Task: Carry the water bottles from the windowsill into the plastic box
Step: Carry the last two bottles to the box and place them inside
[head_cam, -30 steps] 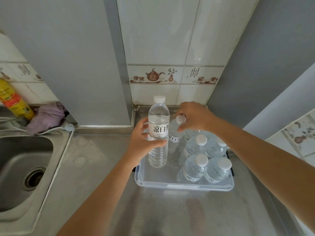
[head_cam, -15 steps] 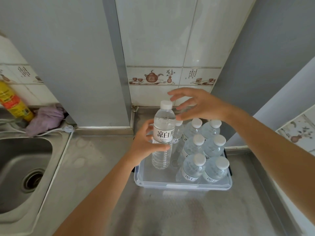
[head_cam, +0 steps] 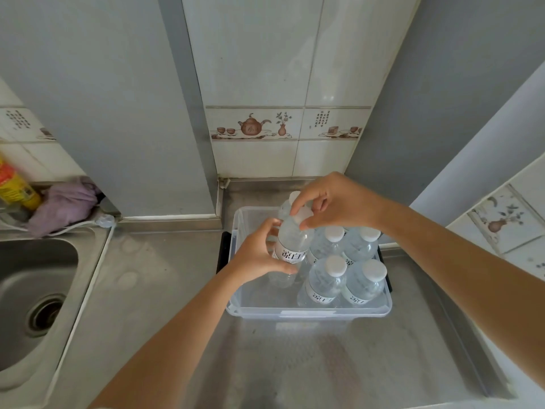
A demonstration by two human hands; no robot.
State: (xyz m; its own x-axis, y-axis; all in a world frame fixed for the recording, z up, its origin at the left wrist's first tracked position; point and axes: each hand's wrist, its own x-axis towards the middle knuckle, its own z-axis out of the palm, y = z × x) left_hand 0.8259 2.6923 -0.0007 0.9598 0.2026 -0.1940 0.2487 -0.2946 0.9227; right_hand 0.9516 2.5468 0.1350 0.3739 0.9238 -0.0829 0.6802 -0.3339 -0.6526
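Observation:
A clear plastic box (head_cam: 309, 312) stands on the steel counter, with several white-capped water bottles (head_cam: 324, 278) upright in its right part. My left hand (head_cam: 259, 255) grips the body of one more labelled water bottle (head_cam: 293, 240), which stands inside the box at its left middle. My right hand (head_cam: 336, 202) pinches that bottle's white cap from above. Another bottle's cap (head_cam: 293, 197) peeks out behind, at the box's far side. The windowsill is not in view.
A steel sink (head_cam: 35, 290) lies to the left, with a purple cloth (head_cam: 63, 206) and a yellow bottle (head_cam: 14, 184) on the ledge behind it. Tiled walls close in behind and at the right. Bare counter (head_cam: 324, 364) stretches in front of the box.
My left hand has lowered the held bottle down into the box. My right hand came down from hovering open above it and now pinches its cap.

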